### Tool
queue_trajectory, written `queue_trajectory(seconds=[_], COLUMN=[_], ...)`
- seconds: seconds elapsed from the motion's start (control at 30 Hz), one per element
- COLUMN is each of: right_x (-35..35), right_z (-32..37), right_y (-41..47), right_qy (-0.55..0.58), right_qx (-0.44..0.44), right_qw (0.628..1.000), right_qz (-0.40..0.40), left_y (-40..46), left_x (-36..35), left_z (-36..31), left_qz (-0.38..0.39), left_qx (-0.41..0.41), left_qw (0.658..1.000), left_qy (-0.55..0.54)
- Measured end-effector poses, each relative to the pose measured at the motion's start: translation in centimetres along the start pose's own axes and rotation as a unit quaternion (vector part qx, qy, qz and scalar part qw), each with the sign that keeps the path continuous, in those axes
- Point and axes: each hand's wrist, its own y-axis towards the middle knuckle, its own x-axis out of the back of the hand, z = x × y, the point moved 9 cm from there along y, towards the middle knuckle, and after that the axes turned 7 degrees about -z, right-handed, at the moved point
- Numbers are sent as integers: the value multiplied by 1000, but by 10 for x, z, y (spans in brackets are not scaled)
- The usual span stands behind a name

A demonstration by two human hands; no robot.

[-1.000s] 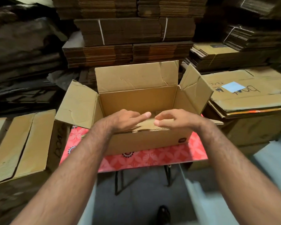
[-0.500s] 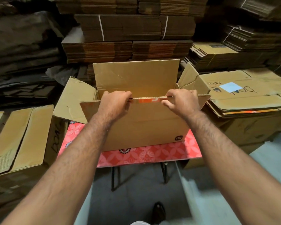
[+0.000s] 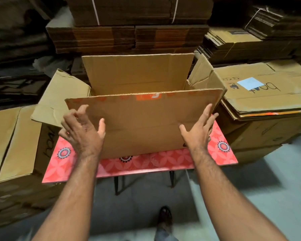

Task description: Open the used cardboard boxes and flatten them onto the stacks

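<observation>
Stacked flattened brown cardboard (image 3: pixel 137 37) walls in the red floral-patterned table (image 3: pixel 146 164), where the open brown cardboard box (image 3: pixel 142 119) sits with its near flap now raised upright, both left hand (image 3: pixel 82 131) and right hand (image 3: pixel 198 131) having let go, fingers spread and empty beside it, leaving the top fully opened for flattening.

Red patterned table (image 3: pixel 146 165), black legs; grey floor (image 3: pixel 276 197).

Bare forearms (image 3: pixel 73 197) without sleeves, a dark shoe (image 3: pixel 165 217), and a blue trouser leg (image 3: pixel 163 234) below.
</observation>
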Motion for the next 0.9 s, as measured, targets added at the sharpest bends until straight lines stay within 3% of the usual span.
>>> queue_trajectory(seconds=[0.13,0.2,0.3,0.43,0.7,0.8,0.9], right_x=[-15,-19,-24,-31,2,-2,-14], right_z=[-19,-23,-29,-37,27,42,36], right_y=[5,6,9,15,76,97,103], right_qy=[25,34,52,40,46,25,8], right_qx=[21,29,22,16,82,93,77], right_qw=[999,998,998,998,994,995,994], right_qz=[39,41,36,40,-46,3,83], left_y=[-38,-56,-63,-55,25,46,48], left_x=[-23,-44,-65,-70,-57,-68,-84], left_z=[47,61,62,55,31,20,22], left_qz=[36,76,125,131,34,70,131], left_qx=[117,136,123,130,101,69,97], left_qw=[992,984,971,967,981,981,972], left_qy=[-32,-84,-160,-175,-163,-167,-167])
